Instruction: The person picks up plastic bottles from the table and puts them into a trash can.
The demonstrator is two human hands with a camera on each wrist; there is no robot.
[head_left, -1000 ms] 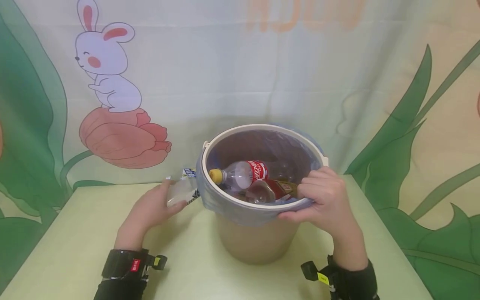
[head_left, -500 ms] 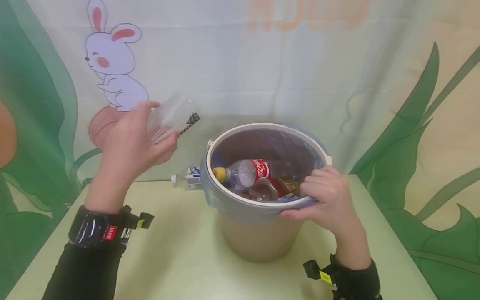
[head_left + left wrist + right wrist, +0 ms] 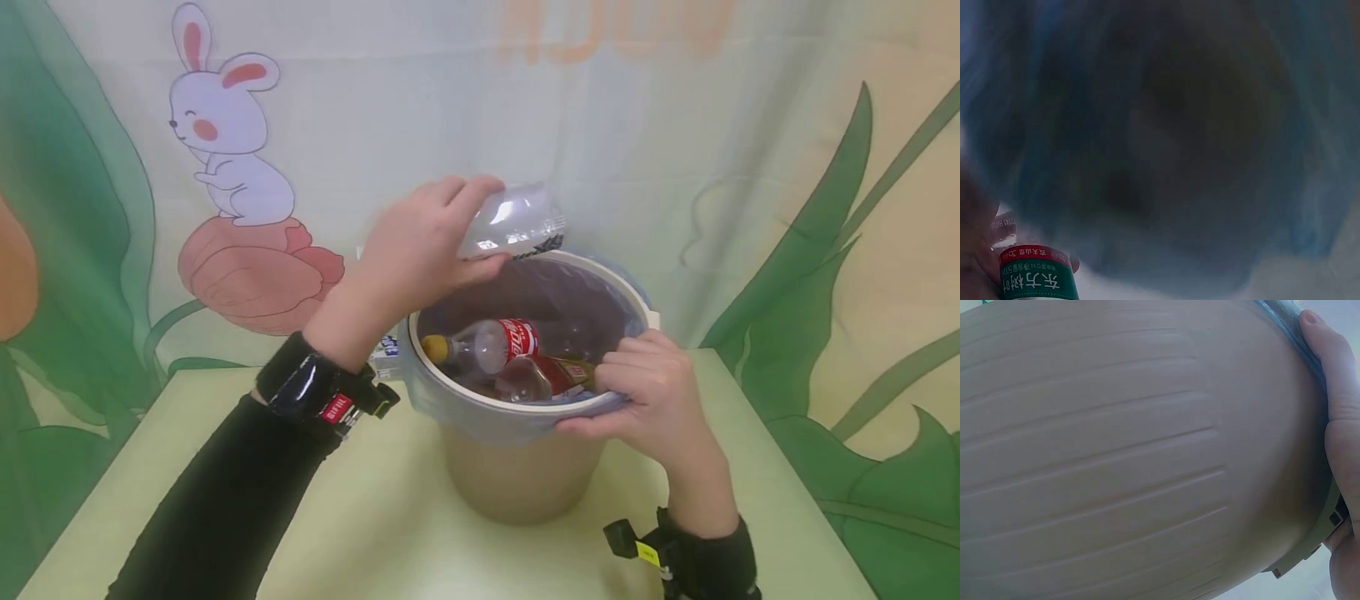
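Observation:
Over the far left part of a trash bin [image 3: 521,479], my left hand [image 3: 412,250] grips a clear plastic bottle [image 3: 517,218], held tilted above the rim. In the left wrist view a green and red label [image 3: 1038,275] shows on this bottle beside the fingers. My right hand [image 3: 652,387] grips the bin's near right rim, fingers curled inside and thumb outside over the blue liner bag [image 3: 480,425]. Inside the bin lie a clear soda bottle [image 3: 517,340] with a red label and yellow cap, and a second bottle [image 3: 551,375] with a dark red label.
Partly hidden behind the bin's left side, another clear bottle [image 3: 386,358] lies on the pale green table [image 3: 375,517]. A printed cloth backdrop [image 3: 420,100] hangs right behind the table. In the left wrist view, bluish liner fills most of the frame, dark and blurred.
My left hand has lifted the clear bottle off the table at the left, then carried it right to above the bin. The right hand keeps its grip on the rim.

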